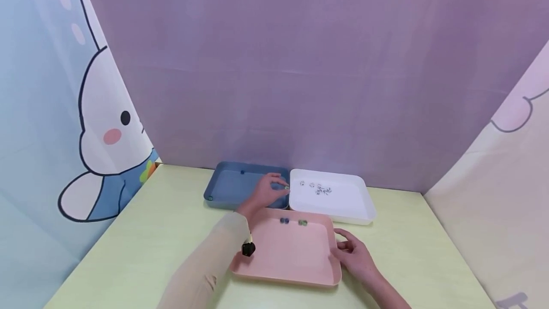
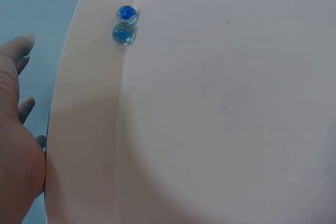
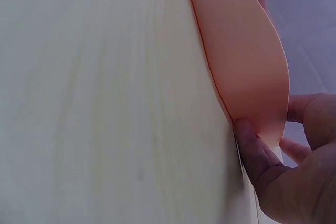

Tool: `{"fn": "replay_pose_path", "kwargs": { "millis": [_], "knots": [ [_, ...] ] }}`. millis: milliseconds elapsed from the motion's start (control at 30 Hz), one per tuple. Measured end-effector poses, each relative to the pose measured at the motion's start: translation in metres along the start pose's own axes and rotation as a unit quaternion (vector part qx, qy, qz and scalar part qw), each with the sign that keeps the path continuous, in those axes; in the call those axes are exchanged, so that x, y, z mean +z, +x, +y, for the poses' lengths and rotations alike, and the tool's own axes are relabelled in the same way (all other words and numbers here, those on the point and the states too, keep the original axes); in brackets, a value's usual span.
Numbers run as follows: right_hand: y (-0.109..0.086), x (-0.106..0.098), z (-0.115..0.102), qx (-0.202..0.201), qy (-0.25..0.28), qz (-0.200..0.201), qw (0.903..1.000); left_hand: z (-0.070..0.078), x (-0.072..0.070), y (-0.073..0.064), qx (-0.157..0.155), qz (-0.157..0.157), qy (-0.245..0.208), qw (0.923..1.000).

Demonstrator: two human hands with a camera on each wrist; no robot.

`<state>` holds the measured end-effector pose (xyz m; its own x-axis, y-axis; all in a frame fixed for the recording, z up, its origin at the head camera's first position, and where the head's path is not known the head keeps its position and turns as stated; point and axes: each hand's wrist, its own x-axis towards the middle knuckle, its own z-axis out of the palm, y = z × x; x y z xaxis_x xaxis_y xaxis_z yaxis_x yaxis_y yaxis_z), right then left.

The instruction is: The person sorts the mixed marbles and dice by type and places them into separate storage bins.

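Note:
My left hand point(image 1: 267, 192) reaches over the right part of the blue tray point(image 1: 227, 185). Its thumb and fingertips pinch a small green glass marble point(image 1: 286, 187), of which only a green glint shows in the left wrist view. My right hand point(image 1: 358, 259) grips the right wall of the pink tray point(image 1: 296, 256), fingers and thumb at the wall near the corner in the right wrist view. Near the far wall of that tray lie two blue marbles point(image 2: 125, 32) and, to their right, a pair of greenish marbles point(image 1: 302, 222).
A white tray point(image 1: 351, 206) stands right of the blue one, holding a few clear marbles point(image 1: 312, 185) and a cluster of small dark-marked pieces point(image 1: 323, 191). Dark marbles point(image 1: 210, 198) lie in the blue tray. A purple cloth point(image 1: 279, 70) hangs behind the pale yellow table point(image 1: 171, 223).

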<state>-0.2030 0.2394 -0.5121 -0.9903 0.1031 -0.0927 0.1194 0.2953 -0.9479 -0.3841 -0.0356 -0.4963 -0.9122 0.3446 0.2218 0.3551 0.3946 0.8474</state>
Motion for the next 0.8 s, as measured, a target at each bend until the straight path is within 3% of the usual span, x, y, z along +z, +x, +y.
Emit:
{"fn": "replay_pose_path", "kwargs": {
  "millis": [567, 800],
  "knots": [
    [-0.0008, 0.0009, -0.0040, 0.002, 0.002, -0.014, 0.9999, -0.0085, 0.0044, -0.0021, 0.012, -0.006, 0.001, 0.9999],
    [0.0012, -0.0012, -0.0039, 0.003, 0.009, -0.022, 0.9997, -0.0038, 0.0041, -0.0016, 0.008, -0.012, 0.005, 0.9999]
  ]
}}
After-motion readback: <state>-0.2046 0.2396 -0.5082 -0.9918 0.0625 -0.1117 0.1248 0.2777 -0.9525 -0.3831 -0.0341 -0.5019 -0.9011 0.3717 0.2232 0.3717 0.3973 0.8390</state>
